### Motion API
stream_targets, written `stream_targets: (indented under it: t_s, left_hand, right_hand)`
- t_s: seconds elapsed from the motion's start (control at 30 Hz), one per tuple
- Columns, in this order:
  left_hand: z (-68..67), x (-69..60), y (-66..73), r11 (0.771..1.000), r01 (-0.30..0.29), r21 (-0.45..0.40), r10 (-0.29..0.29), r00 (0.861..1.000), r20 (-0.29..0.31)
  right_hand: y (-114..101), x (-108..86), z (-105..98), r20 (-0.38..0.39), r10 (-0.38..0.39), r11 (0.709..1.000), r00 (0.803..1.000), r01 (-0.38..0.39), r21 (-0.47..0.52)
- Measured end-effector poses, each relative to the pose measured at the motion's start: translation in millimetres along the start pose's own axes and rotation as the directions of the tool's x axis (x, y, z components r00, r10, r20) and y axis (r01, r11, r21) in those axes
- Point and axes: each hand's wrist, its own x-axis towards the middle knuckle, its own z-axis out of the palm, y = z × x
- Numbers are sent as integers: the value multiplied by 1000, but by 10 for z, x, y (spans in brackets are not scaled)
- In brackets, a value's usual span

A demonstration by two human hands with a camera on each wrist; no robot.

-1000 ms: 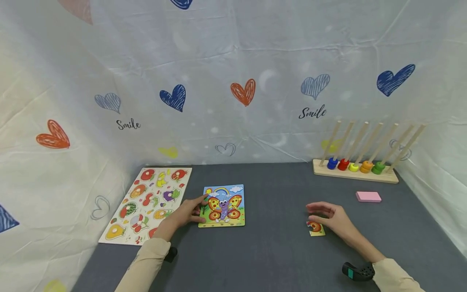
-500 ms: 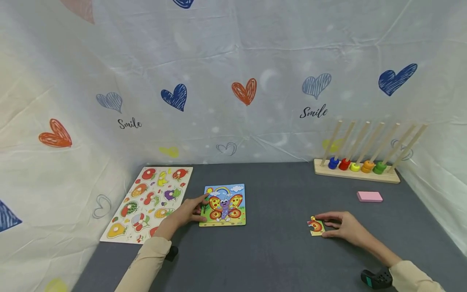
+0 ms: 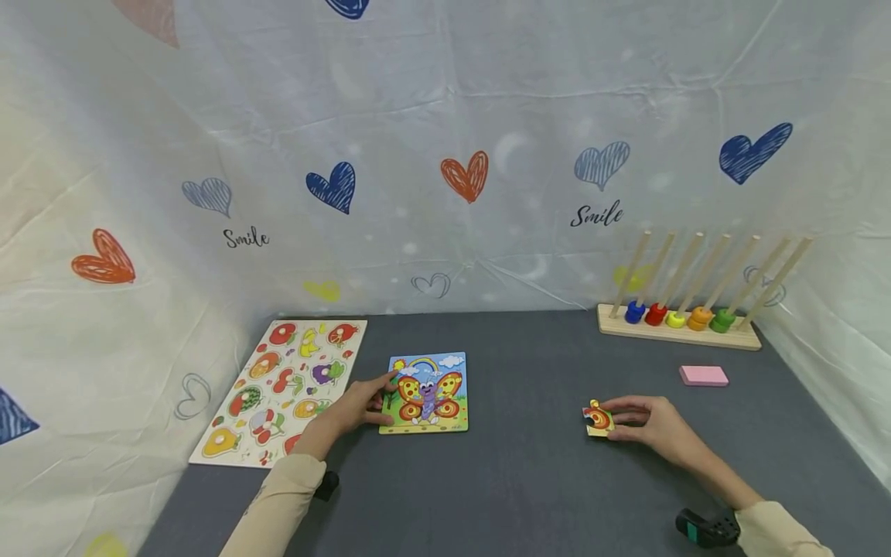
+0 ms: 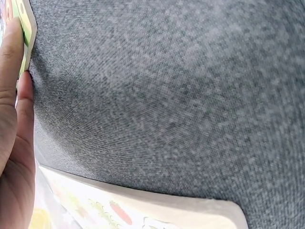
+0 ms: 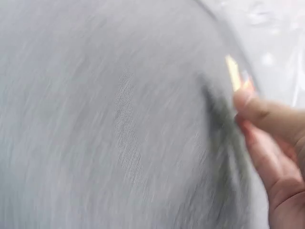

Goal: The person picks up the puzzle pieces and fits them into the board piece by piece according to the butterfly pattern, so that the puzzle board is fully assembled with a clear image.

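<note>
A square butterfly puzzle point(image 3: 428, 391) lies on the dark table in the head view. My left hand point(image 3: 355, 410) holds it at its left side, index finger at the upper part and thumb low down. In the left wrist view the thumb lies on the face of the puzzle point(image 4: 29, 28) and a finger touches its edge. Off to the right, my right hand point(image 3: 657, 427) pinches a small red, orange and yellow puzzle piece point(image 3: 599, 418) by its right side. The piece point(image 5: 232, 72) is held above the cloth in the blurred right wrist view.
A fruit puzzle board point(image 3: 281, 391) lies at the left, partly behind the left arm. At the back right stands a wooden peg rack point(image 3: 678, 331) with coloured rings. A pink block point(image 3: 703, 376) lies in front of it. A patterned curtain point(image 3: 445, 255) borders the table.
My right hand has moved from above the piece to its right side, gripped it and lifted it slightly. The left hand and the butterfly puzzle have stayed put.
</note>
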Motion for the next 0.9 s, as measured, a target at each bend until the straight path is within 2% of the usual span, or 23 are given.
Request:
stream_targets:
  t_s: [0.13,0.3,0.5,0.67,0.9]
  left_hand:
    - [14,5,-6,1000,0,8,0,1000,-2]
    - [23,10,-14,1000,13,18,-13,1000,-2]
    - [33,17,-37,999,22,27,-22,1000,-1]
    - [33,20,-49,999,15,36,-15,1000,-4]
    - [40,19,-41,999,21,30,-21,1000,-5]
  right_hand:
    - [-56,19,66,-10,99,982,995,-96,160]
    - [-108,74,181,-14,173,948,985,-162,274]
    - [-174,191,327,11,169,927,986,-163,337]
    - [-266,306,472,37,149,928,988,-153,341]
    - [-409,482,721,35,116,925,993,-121,360]
